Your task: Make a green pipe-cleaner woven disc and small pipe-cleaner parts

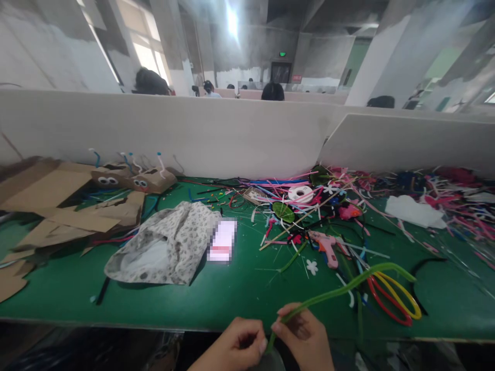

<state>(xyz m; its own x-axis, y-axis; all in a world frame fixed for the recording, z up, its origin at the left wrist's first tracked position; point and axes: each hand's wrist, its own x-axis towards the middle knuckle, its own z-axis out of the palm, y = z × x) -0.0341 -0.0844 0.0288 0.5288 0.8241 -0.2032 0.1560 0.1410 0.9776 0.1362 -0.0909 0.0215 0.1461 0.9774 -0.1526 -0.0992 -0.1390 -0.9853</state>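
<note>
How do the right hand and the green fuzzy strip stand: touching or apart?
Touching. The head view shows the right hand pinching the green fuzzy strip between thumb and fingertips.

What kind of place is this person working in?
Probably a craft workshop, with rows of shared desks: pipe cleaners and a pink hot glue gun cover the green table, and heads show beyond the white partition.

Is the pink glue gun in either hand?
No, the pink glue gun lies on the table, while the left hand and right hand hold a green strip.
</note>
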